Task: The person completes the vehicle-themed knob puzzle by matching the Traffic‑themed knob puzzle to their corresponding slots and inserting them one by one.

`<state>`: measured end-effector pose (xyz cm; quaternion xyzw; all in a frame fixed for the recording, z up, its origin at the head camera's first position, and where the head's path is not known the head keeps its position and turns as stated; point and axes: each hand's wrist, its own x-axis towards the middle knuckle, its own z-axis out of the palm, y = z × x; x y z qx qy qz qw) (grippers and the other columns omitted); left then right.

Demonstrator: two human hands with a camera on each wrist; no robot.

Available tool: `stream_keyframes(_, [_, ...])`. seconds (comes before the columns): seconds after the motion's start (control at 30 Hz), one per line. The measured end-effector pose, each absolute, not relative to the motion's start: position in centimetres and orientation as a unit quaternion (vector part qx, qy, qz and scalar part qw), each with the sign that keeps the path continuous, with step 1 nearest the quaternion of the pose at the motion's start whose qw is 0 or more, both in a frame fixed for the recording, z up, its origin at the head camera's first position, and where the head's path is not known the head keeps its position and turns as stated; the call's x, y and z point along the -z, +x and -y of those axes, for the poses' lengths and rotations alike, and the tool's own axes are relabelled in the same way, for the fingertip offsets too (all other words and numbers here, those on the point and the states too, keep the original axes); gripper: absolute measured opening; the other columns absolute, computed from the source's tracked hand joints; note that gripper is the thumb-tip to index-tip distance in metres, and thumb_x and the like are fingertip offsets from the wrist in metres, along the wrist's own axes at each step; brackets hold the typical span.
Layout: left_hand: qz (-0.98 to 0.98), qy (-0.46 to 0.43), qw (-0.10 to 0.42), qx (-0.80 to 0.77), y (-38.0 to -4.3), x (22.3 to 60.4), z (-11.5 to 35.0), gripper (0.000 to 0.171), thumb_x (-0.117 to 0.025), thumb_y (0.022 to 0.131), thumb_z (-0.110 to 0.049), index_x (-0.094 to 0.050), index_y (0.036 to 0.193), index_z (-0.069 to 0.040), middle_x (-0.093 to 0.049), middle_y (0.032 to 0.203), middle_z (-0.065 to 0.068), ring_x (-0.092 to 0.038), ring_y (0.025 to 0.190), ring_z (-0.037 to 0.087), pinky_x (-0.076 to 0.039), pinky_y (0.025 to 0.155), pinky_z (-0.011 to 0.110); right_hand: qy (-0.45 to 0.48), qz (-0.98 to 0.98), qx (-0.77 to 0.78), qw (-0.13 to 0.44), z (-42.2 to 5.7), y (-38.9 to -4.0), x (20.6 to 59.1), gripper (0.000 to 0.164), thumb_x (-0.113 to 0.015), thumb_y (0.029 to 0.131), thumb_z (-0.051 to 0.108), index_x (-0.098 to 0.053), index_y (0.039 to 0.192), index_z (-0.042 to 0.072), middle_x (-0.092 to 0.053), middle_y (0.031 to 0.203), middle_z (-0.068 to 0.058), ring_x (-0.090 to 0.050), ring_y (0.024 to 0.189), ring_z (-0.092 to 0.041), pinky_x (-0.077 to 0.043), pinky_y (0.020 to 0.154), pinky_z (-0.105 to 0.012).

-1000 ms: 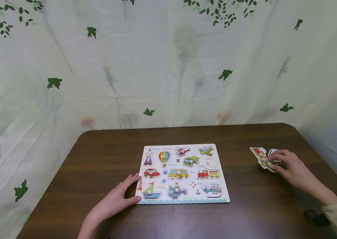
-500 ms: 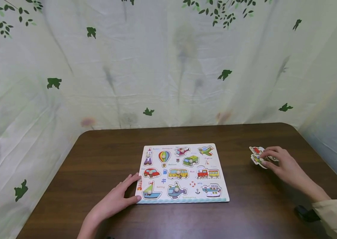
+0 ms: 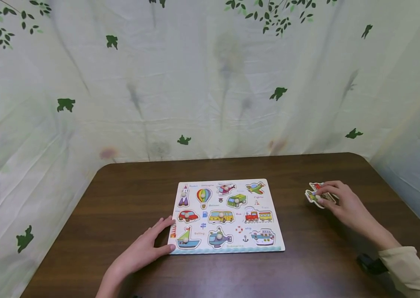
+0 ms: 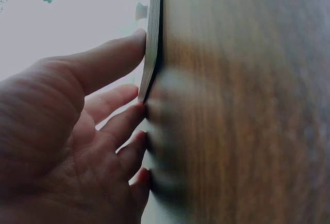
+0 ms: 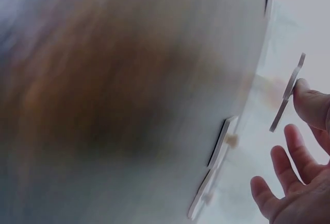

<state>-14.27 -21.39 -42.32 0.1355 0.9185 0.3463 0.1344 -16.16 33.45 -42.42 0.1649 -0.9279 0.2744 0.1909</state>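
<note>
A white knobbed puzzle board (image 3: pixel 232 248) with pictures of vehicles lies flat mid-table. My left hand (image 3: pixel 140 250) rests at its left edge, thumb and fingers spread loosely against it; in the left wrist view the thumb (image 4: pixel 111 59) touches the board's side. Further right, my right hand (image 3: pixel 347 209) pinches a small puzzle piece (image 3: pixel 311 197) with green on it. The right wrist view shows that piece (image 5: pixel 286 96) edge-on, raised off the table. Below it lie other pieces, among them a red one (image 3: pixel 315 186), partly covered by the hand.
Two flat pieces with knobs, a nearer one (image 5: pixel 200 197) and a farther one (image 5: pixel 223 140), lie on the table in the right wrist view. The dark wooden table (image 3: pixel 139 182) ends at a pale curtain (image 3: pixel 210 91) with leaf prints.
My right hand has moved left and slightly up in the head view, carrying the green puzzle piece over the other pieces. My left hand stays at the board's edge.
</note>
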Motion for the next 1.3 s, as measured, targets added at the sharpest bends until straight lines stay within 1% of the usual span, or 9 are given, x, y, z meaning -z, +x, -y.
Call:
stream_keyframes(0.17, [-0.917,0.135,0.135,-0.349,-14.2,42.3,21.5,0.071,-0.076,0.085,-0.039,-0.046,0.147,-0.022,-0.035,0.156,0.007,-0.021,0.146,0.035,-0.015,0.112,0.064,0.187,0.918,-0.283,0.204,-32.7,-16.6,42.3,0.023,-0.079,0.078,-0.001,-0.069,0.095,0.011,-0.060,0.111,-0.015,-0.053,0.102,-0.034,-0.035,0.081,-0.042])
stream_keyframes(0.4, [-0.917,0.136,0.138,-0.350,-14.2,42.5,21.5,0.073,-0.076,0.085,-0.040,-0.045,0.148,-0.022,-0.035,0.156,0.006,-0.021,0.146,0.034,-0.014,0.113,0.063,0.191,0.915,-0.298,0.195,-31.7,-17.2,42.4,0.022,-0.078,0.079,-0.004,-0.069,0.094,0.008,-0.059,0.111,-0.017,-0.052,0.104,-0.038,-0.038,0.083,-0.052])
stream_keyframes(0.57, [-0.917,0.137,0.134,-0.350,-14.2,42.6,21.5,0.072,-0.076,0.085,-0.040,-0.045,0.148,-0.023,-0.035,0.156,0.005,-0.021,0.146,0.034,-0.015,0.112,0.063,0.191,0.915,-0.295,0.198,-30.9,-17.5,42.6,0.021,-0.077,0.079,-0.006,-0.069,0.093,0.007,-0.059,0.108,-0.016,-0.052,0.102,-0.038,-0.038,0.082,-0.051])
stream_keyframes(0.7, [-0.917,0.139,0.133,-0.351,-14.2,42.5,21.5,0.072,-0.076,0.085,-0.040,-0.045,0.148,-0.023,-0.035,0.157,0.005,-0.021,0.146,0.034,-0.016,0.112,0.064,0.190,0.915,-0.297,0.194,-30.3,-17.7,42.5,0.020,-0.077,0.080,-0.006,-0.069,0.094,0.007,-0.059,0.109,-0.015,-0.051,0.104,-0.037,-0.038,0.083,-0.051])
stream_keyframes(0.93, [-0.917,0.140,0.131,-0.350,-14.2,42.5,21.6,0.072,-0.076,0.085,-0.040,-0.045,0.148,-0.022,-0.035,0.156,0.006,-0.021,0.146,0.034,-0.017,0.111,0.064,0.187,0.918,-0.303,0.172,-29.8,-18.1,42.2,0.021,-0.075,0.082,-0.004,-0.068,0.097,0.008,-0.057,0.114,-0.015,-0.049,0.108,-0.039,-0.038,0.086,-0.056])
stream_keyframes(1.07, [-0.917,0.139,0.131,-0.350,-14.2,42.5,21.5,0.072,-0.076,0.085,-0.039,-0.045,0.148,-0.022,-0.036,0.156,0.006,-0.022,0.146,0.034,-0.017,0.111,0.065,0.194,0.917,-0.300,0.175,-29.5,-18.5,42.1,0.022,-0.075,0.081,-0.006,-0.068,0.097,0.008,-0.058,0.114,-0.015,-0.049,0.108,-0.038,-0.038,0.086,-0.054])
stream_keyframes(1.3, [-0.916,0.139,0.133,-0.352,-14.1,42.4,21.5,0.072,-0.076,0.085,-0.038,-0.045,0.148,-0.021,-0.036,0.156,0.006,-0.021,0.146,0.035,-0.014,0.113,0.063,0.214,0.913,-0.293,0.188,-28.8,-19.3,42.1,0.023,-0.075,0.080,-0.009,-0.069,0.095,0.008,-0.059,0.113,-0.015,-0.051,0.106,-0.036,-0.039,0.084,-0.050])
